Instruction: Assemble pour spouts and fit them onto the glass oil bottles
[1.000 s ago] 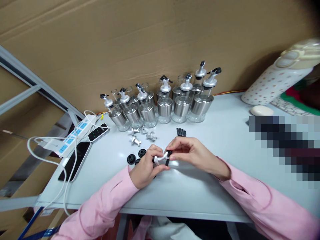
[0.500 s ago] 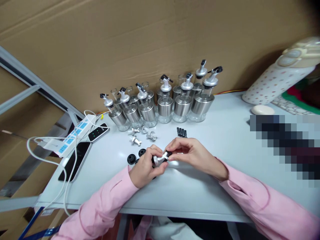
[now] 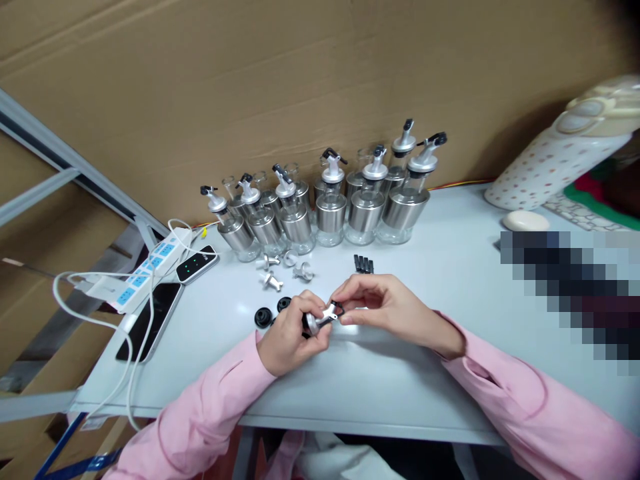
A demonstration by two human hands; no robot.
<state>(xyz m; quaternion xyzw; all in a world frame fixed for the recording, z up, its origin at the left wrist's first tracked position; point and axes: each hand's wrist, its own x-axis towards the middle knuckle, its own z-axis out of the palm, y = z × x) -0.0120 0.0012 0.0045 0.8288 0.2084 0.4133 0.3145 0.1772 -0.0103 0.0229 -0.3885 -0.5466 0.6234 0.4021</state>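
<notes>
My left hand (image 3: 293,333) grips a silver pourer spout (image 3: 320,320) by its round base, the narrow end pointing right. Against that end, the fingertips of my right hand (image 3: 383,307) pinch a small black flip cap (image 3: 341,309). Just beyond my left hand lie black ring-shaped stoppers (image 3: 263,317), partly hidden by it. Several loose silver spouts (image 3: 271,282) rest further back. Behind my right hand is a short row of black caps (image 3: 363,264).
Glass bottles with steel bands (image 3: 330,212) stand in rows at the back, many topped with spouts. A power strip (image 3: 153,270), cables and a phone (image 3: 150,323) occupy the left. A dotted flask (image 3: 555,153) and a white oval object (image 3: 526,221) are at right.
My right fingers have shifted slightly right on the black cap, which now shows as a small loop at the spout's tip. My left hand keeps its grip.
</notes>
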